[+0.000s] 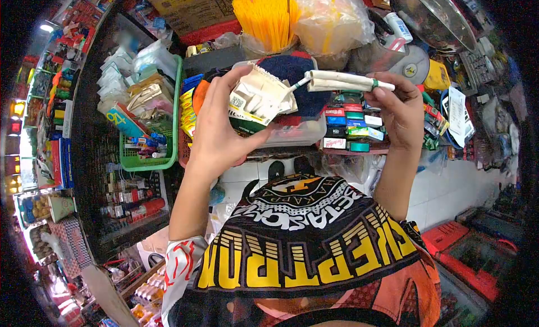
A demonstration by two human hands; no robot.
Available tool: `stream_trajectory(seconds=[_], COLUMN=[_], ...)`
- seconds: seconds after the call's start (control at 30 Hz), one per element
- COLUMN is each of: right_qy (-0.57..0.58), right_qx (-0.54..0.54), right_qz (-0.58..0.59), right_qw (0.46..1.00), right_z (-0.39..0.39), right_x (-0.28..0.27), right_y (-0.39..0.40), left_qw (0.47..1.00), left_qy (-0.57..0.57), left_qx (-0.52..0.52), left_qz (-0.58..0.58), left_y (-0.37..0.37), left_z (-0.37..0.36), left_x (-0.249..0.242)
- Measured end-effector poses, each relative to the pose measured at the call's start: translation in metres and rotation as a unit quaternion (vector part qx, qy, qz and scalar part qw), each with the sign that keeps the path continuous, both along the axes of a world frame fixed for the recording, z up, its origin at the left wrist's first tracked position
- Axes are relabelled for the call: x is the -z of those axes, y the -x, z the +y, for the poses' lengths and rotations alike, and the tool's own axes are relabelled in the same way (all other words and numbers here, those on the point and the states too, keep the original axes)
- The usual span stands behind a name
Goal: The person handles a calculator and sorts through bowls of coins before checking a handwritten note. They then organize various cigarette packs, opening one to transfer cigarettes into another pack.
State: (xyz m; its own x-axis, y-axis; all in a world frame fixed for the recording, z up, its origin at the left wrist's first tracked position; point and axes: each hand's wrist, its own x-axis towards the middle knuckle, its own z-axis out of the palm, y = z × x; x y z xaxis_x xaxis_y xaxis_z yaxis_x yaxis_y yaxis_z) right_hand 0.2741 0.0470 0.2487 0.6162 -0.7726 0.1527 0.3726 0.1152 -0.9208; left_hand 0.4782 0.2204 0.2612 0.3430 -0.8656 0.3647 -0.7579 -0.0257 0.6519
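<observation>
My left hand (210,130) is wrapped around an opened cigarette pack (247,123), white inside with green and yellow on its outside and a printed code on one side. The pack's torn top faces up and shows white contents. In the fingers of my right hand (403,105) is a small bunch of white cigarettes (339,81) with green bands, lying nearly level. One cigarette (297,85) slants between the pack's opening and the left end of the bunch. Below both hands are a dark blue cloth (311,102) and a clear plastic tub (303,135).
Several small cigarette packs (353,122) stand in rows right of the tub. A green basket (147,163) with packets is on the left. Behind are yellow straws (264,21), a plastic-wrapped bundle (331,23) and a yellow tape dispenser-like object (439,77).
</observation>
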Motion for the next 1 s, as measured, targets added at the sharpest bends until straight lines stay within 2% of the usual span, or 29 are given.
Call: stream_trajectory(seconds=[0.03,0.07,0.1,0.17,0.23,0.3,0.37,0.4,0.47,0.5,0.57,0.6,0.73,0.8,0.87,1.0], right_qy=[0.011,0.056,0.054,0.147,0.138,0.132,0.047,0.042,0.036,0.067,0.097,0.095,0.106,0.119,0.16,0.186], right_qx=[-0.017,0.005,0.005,-0.006,0.003,0.037,0.045,0.041,0.038,0.028,0.021,0.019,0.023,0.029,0.004,-0.042], right_qz=[-0.029,0.0,0.001,0.032,0.042,-0.028,-0.067,-0.079,-0.09,-0.062,-0.032,-0.009,0.017,0.022,-0.03,0.01], right_qw=[0.999,0.998,0.999,0.989,0.99,0.99,0.996,0.995,0.995,0.995,0.995,0.995,0.994,0.992,0.987,0.982], right_z=[0.006,0.014,0.018,0.025,0.027,0.022,0.014,0.014,0.015,0.018,0.022,0.023,0.03,0.035,0.038,0.039], right_x=[-0.007,-0.012,-0.017,-0.026,-0.029,-0.026,-0.017,-0.017,-0.017,-0.018,-0.019,-0.02,-0.024,-0.025,-0.024,-0.021], right_y=[-0.002,-0.005,-0.008,-0.011,-0.012,-0.008,0.003,0.004,0.003,0.001,-0.003,-0.006,-0.012,-0.017,-0.023,-0.027], left_qw=[1.0,1.0,1.0,0.999,0.981,0.93,0.91,0.91,0.933,0.933,0.98,0.981,0.981,0.973,0.973,0.971], left_qy=[-0.001,-0.003,0.001,0.004,-0.026,-0.01,-0.047,-0.049,-0.105,-0.105,-0.102,-0.067,-0.059,-0.137,-0.136,-0.136], left_qx=[0.007,0.006,0.012,0.019,-0.002,0.008,0.05,0.047,0.091,0.092,0.148,0.166,0.183,0.182,0.184,0.196], left_qz=[0.013,0.013,-0.011,-0.036,-0.194,-0.367,-0.408,-0.409,-0.331,-0.331,-0.086,-0.08,-0.04,-0.025,-0.01,-0.004], left_y=[0.001,0.002,0.004,0.006,0.01,0.006,-0.001,-0.003,-0.008,-0.009,-0.013,-0.017,-0.022,-0.022,-0.021,-0.021], left_z=[0.001,0.001,0.002,0.005,0.01,0.016,0.013,0.011,0.006,0.004,0.001,-0.001,-0.005,-0.005,-0.007,-0.008], left_x=[-0.002,-0.004,-0.005,-0.013,-0.031,-0.048,-0.055,-0.055,-0.055,-0.055,-0.053,-0.047,-0.039,-0.04,-0.037,-0.033])
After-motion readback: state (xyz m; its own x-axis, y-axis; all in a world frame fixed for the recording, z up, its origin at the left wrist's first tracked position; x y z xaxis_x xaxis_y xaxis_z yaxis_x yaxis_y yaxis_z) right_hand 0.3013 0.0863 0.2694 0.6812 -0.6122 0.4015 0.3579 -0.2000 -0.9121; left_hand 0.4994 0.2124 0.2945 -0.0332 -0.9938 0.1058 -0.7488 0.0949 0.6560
